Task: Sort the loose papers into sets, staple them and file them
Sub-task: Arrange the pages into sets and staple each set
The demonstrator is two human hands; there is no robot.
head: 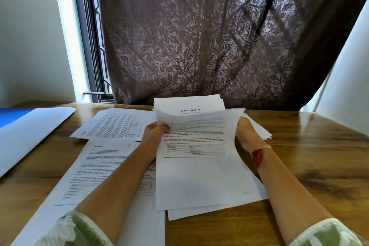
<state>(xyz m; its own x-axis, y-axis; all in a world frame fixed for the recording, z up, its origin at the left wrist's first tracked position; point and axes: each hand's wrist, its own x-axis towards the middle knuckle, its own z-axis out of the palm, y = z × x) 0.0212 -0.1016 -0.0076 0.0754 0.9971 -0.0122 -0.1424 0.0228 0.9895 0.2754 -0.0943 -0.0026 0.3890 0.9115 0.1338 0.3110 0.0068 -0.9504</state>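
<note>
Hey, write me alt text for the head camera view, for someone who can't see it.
A person's left hand grips a stack of papers headed Sample Health Report, fanned up over a wooden table, with the right hand at its right edge. More printed sheets lie to the left, beside a blue and white folder; a leaf-patterned curtain hangs behind.

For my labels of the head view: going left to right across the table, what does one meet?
Blue and white folder → flat printed sheets → left hand → lifted sheaf of papers → right hand.

Wooden table (319,146), loose papers (115,124), blue folder (30,132)
</note>
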